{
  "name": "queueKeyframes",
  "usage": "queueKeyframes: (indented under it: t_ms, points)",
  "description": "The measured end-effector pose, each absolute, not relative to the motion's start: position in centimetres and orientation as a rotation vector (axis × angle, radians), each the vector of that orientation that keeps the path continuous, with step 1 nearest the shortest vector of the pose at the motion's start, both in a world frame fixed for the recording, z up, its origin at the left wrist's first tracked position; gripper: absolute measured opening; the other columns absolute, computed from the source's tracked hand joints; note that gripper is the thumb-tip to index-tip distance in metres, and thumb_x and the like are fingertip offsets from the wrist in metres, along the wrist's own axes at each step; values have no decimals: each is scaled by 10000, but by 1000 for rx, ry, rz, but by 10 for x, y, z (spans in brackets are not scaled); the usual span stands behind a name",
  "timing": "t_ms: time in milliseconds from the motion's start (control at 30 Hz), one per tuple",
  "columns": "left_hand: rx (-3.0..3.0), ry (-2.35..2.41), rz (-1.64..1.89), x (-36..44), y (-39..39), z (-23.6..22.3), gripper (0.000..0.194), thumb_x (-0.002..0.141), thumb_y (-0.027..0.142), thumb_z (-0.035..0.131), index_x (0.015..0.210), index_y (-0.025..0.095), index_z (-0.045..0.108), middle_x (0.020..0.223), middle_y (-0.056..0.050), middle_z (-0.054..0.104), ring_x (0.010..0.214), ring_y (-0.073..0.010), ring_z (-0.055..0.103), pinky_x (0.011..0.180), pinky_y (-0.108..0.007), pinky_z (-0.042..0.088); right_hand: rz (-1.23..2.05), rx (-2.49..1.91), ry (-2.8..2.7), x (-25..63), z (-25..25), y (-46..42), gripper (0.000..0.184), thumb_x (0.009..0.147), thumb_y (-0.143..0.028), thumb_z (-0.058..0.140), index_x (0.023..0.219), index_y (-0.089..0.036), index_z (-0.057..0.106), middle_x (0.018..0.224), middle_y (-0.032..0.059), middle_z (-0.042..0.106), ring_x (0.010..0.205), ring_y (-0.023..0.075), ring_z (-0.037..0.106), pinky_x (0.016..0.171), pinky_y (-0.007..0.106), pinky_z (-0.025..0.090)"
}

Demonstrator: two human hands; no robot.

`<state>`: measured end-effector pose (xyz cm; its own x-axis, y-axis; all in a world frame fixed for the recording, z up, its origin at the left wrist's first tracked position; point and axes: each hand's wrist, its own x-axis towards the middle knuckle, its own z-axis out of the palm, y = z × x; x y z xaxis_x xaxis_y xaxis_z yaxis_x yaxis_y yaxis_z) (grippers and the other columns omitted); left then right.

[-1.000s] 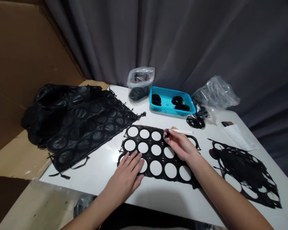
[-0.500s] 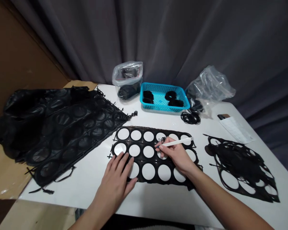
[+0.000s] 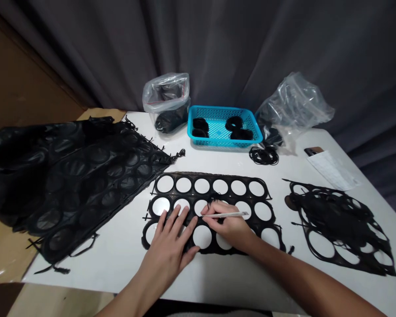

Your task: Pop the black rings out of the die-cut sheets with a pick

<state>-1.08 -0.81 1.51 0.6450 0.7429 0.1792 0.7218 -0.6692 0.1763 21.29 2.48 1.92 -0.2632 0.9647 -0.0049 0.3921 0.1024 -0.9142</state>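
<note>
— Grey curtains hang behind a white surface; what lies on it, starting from the left?

— On the far left, a heap of black punched sheets spills over the edge. Further back stand a clear bag of black parts, a blue basket with black rings in it, a second crumpled bag and a loose coil of thin black rings.

— And in the middle?

— A black sheet of round holes lies flat just in front of the person, its long axis running left to right. The left hand is open, fingers spread, pressing down the sheet's near left part. The right hand is closed around a thin white tool, which lies almost level, its tip pointing left toward the web between two holes in the middle row.

— Which hand is nearer that spot?

— The right; the tool's tip sits just beside the left fingertips.

— Anything to the right?

— A tangle of stripped black webbing, and behind it a paper slip.
</note>
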Motion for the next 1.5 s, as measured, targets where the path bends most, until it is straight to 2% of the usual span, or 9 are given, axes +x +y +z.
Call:
queueKeyframes:
  t_ms: [167, 433, 667, 800, 933, 1100, 1200, 1300, 1500]
  points:
    - [2778, 1223, 347, -11, -9, 14, 543, 959, 367, 585, 1468, 222, 463, 1559, -155, 380, 1441, -366, 338, 1123, -608, 315, 998, -1333, -1868, 213, 15, 22, 197, 898, -164, 593, 719, -230, 543, 858, 8, 677, 813, 175, 618, 730, 306, 494]
    - [2650, 1415, 422, -9, -20, 9, 713, 849, 347, 743, 1488, 321, 429, 1663, -146, -42, 1462, -516, 161, 1061, -684, 339, 449, -1105, -2387, 216, 15, 20, 194, 936, -85, 431, 967, -187, 593, 1056, 136, 649, 937, 260, 559, 795, 386, 478]
    - [2616, 1435, 478, -8, -24, 10, 736, 805, 349, 801, 1459, 334, 463, 1664, -123, -73, 1462, -529, 129, 1057, -691, 349, 290, -1683, -1690, 278, 39, 72, 253, 939, -329, 541, 711, -222, 515, 733, 44, 597, 683, 202, 522, 670, 345, 409]
    - [2641, 1409, 465, -17, -27, 9, 725, 895, 376, 704, 1527, 277, 363, 1655, -173, 80, 1474, -465, 190, 1084, -647, 353, 976, -1607, -1233, 277, 45, 73, 312, 829, -430, 706, 700, -208, 530, 840, 45, 698, 558, 125, 513, 524, 275, 379]
    - [2665, 1430, 471, -29, -31, 7, 605, 990, 408, 539, 1508, 139, 376, 1569, -195, 349, 1457, -353, 323, 1127, -548, 360, 1593, -1333, -867, 243, 45, 70, 383, 710, -418, 832, 726, -196, 520, 930, 85, 720, 801, 174, 662, 454, 198, 368]
    - [2710, 1460, 408, -38, -33, 7, 538, 991, 414, 526, 1463, 165, 454, 1550, -154, 402, 1434, -326, 378, 1134, -511, 356, 1937, -1138, -858, 196, 44, 63, 383, 738, -377, 819, 741, -197, 481, 961, 58, 703, 952, 185, 677, 772, 268, 526]
    - [2724, 1476, 372, -40, -33, 8, 531, 986, 405, 533, 1463, 185, 462, 1564, -138, 384, 1437, -326, 371, 1136, -511, 343, 1870, -1135, -1246, 179, 40, 54, 295, 835, -349, 719, 750, -203, 477, 929, 39, 685, 940, 179, 641, 819, 302, 484]
    - [2748, 1467, 361, -41, -33, 9, 528, 983, 396, 536, 1464, 191, 463, 1566, -130, 384, 1438, -321, 369, 1130, -508, 345, 1538, -1187, -1735, 172, 36, 46, 205, 906, -259, 605, 741, -202, 496, 882, 13, 635, 863, 161, 587, 775, 294, 433]
    - [2736, 1458, 355, -42, -32, 7, 532, 963, 380, 567, 1456, 203, 473, 1558, -120, 399, 1439, -318, 366, 1125, -508, 349, 1187, -1182, -2058, 170, 29, 43, 217, 945, -186, 542, 739, -203, 479, 823, -8, 563, 785, 143, 532, 719, 275, 389]
